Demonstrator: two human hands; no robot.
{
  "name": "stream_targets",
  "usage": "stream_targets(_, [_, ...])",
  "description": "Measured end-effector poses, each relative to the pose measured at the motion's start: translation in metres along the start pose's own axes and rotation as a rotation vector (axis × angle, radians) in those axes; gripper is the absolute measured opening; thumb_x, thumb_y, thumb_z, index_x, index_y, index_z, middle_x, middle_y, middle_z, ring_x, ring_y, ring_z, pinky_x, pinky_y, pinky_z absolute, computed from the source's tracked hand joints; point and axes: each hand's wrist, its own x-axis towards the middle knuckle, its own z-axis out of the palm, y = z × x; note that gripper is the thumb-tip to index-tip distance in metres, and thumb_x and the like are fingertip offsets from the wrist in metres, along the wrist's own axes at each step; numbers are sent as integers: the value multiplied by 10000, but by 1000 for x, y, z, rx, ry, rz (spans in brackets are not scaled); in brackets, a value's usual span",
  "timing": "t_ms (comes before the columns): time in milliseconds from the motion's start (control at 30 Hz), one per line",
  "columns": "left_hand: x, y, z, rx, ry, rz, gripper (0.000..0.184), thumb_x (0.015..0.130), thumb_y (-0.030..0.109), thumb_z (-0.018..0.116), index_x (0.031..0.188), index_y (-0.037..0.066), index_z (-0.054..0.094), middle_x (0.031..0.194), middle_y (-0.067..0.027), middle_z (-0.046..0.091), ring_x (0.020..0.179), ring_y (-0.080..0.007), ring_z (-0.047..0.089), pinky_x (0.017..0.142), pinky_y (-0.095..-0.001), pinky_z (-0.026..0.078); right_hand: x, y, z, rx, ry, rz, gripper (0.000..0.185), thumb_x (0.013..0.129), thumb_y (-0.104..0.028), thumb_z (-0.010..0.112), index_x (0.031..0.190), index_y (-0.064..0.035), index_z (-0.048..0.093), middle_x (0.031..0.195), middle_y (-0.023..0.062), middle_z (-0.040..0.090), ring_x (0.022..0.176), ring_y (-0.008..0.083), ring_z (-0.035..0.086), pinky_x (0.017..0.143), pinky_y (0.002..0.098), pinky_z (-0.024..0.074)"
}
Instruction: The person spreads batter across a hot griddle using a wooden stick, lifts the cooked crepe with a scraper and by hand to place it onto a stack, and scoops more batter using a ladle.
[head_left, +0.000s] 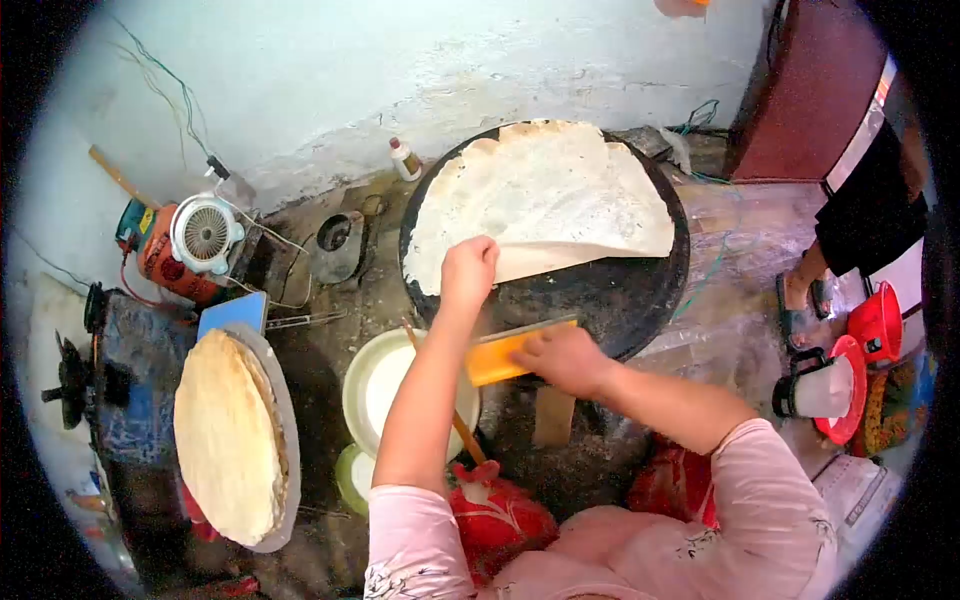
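A large thin flatbread (550, 190) lies on a round black griddle (620, 310), its near edge lifted and folded back from the dark surface. My left hand (470, 272) pinches that near edge at its left part. In my right hand (568, 360) is a yellow scraper (497, 358) with a straight edge, held over the griddle's near rim. Below my left forearm stands a pale basin (362, 385) of white batter, with a wooden stick (465, 435) leaning across it. My left forearm hides part of the basin.
Stacked flatbreads (230, 435) rest on a round board (288, 470) at the left. Behind them are a gas cylinder (172, 258) and a small fan (206, 233). A bottle (405, 160) stands by the wall. At the right are a person's leg (805, 275) and a red basin (850, 375).
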Motion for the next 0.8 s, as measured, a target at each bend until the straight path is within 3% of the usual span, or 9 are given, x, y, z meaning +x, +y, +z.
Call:
stream_targets(67, [11,4,-1,-4,-12,-46,169,761,159,600,854,22,632,757,-174,613,705,-315,603,645,-367,475,20,1,2,-61,-73,15,148,766,-174,495,859,-114,594,801,79,586,746,259,596,645,400,482])
stream_targets(133, [22,7,-2,55,-2,52,157,759,149,593,853,29,632,768,-180,609,722,-331,597,651,-378,474,40,24,19,83,166,163,182,725,-169,495,883,-148,584,691,53,524,644,237,553,552,376,448])
stream_targets(167, [27,10,-2,85,-17,74,152,760,146,590,854,34,633,774,-181,607,731,-339,593,655,-384,473,47,42,33,-92,313,103,176,710,-167,514,869,-138,583,663,57,532,633,246,556,543,379,440])
stream_targets(267, [36,19,-7,82,-32,60,138,763,143,586,843,43,636,790,-182,605,747,-353,586,664,-395,472,61,44,18,-88,140,167,215,721,-154,507,916,-123,592,732,69,571,674,279,566,588,394,448])
stream_targets(433, [60,12,-8,56,-5,57,140,747,148,605,825,37,640,761,-183,607,723,-343,591,654,-392,472,75,6,54,235,370,-133,118,718,-151,503,663,-50,531,659,134,549,631,294,570,554,405,458])
stream_targets(500, [70,10,-10,80,16,99,148,741,146,611,832,32,638,761,-177,610,720,-338,592,649,-386,471,91,27,55,34,342,-61,124,724,-148,499,658,-50,537,679,124,554,648,283,571,564,393,461])
stream_targets(600, [76,23,-22,114,39,150,163,745,149,609,850,26,634,775,-177,611,730,-339,592,652,-384,471,116,55,41,-193,79,275,125,727,-136,503,784,-65,589,735,104,588,698,257,580,598,384,463])
stream_targets(700, [79,40,-26,116,34,231,155,756,133,592,859,24,632,819,-181,608,779,-343,583,683,-394,464,113,39,39,-233,-55,300,127,723,-146,511,765,-66,601,741,76,593,705,246,589,614,392,466])
stream_targets(800, [81,47,-20,138,13,297,141,754,110,576,854,22,623,812,-177,599,793,-351,567,697,-408,453,96,28,45,-149,140,11,138,716,-135,506,743,-43,605,714,107,597,699,271,592,617,414,468])
